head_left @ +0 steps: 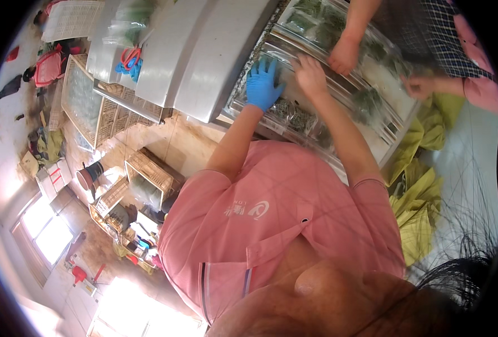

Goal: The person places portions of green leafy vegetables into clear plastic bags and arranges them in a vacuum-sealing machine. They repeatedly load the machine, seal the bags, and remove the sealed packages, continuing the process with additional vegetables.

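Observation:
My left hand (263,85), in a blue glove, rests with fingers spread on clear plastic film (277,55) over the near metal-edged tray section. My bare right hand (311,78) lies on the same film just to the right, fingers stretched toward a metal rail (300,42). Neither hand grips anything that I can see. Below them, dark green leafy bits (294,114) show through the clear plastic. Bundles of green herbs in clear wrap (366,104) lie farther right among the metal rails.
Opposite, a co-worker's hand (344,56) reaches over the rails; their other hand (420,87) is at the right end. A grey metal cover (193,56) stands left, with red-handled scissors (130,56) on it. Wicker baskets (150,168) and yellow-green sacks (417,196) sit around.

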Demonstrator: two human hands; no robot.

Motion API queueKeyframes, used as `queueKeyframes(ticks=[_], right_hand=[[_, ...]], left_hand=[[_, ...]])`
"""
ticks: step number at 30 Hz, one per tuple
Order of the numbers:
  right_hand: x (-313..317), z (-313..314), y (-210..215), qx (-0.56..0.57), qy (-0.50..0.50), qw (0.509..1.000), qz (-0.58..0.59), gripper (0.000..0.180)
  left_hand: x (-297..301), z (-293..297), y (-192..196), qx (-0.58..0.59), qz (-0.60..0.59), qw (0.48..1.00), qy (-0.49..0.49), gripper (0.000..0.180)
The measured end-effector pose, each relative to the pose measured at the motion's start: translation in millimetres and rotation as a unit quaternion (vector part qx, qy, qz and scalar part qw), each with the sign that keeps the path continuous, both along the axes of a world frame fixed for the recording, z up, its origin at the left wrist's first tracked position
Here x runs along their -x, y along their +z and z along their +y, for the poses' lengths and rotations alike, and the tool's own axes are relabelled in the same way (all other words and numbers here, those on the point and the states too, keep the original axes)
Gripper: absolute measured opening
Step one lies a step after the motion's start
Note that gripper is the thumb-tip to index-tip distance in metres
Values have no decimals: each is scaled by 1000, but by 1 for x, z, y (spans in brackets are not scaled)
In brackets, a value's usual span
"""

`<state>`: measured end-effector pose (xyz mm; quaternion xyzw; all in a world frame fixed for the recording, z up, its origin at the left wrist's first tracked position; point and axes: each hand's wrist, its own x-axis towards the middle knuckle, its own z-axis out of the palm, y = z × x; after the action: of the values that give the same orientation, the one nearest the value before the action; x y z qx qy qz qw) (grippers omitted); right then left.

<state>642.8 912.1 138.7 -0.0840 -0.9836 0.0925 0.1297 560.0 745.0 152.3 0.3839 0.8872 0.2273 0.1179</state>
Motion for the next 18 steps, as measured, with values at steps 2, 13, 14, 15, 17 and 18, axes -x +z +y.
queueKeyframes(ticks=[2,13,14,15,17,18], right_hand=[[7,-4,-4,-26,-46,999,6,32],[59,-11,-14,211,73,973,52,29],[60,-13,-11,245,34,967,66,30],[58,-17,-5,281,-4,957,77,32],[46,-23,18,307,-42,943,120,29],[35,-22,20,305,-33,945,114,27]], left_hand=[[0,1,0,21,12,1000,5,74],[-5,-26,74,-161,8,986,-46,66],[20,-32,85,-154,53,986,-27,66],[46,-44,93,-144,96,985,-6,66],[105,-67,113,-195,138,963,124,65],[144,-77,122,-256,138,929,228,64]])
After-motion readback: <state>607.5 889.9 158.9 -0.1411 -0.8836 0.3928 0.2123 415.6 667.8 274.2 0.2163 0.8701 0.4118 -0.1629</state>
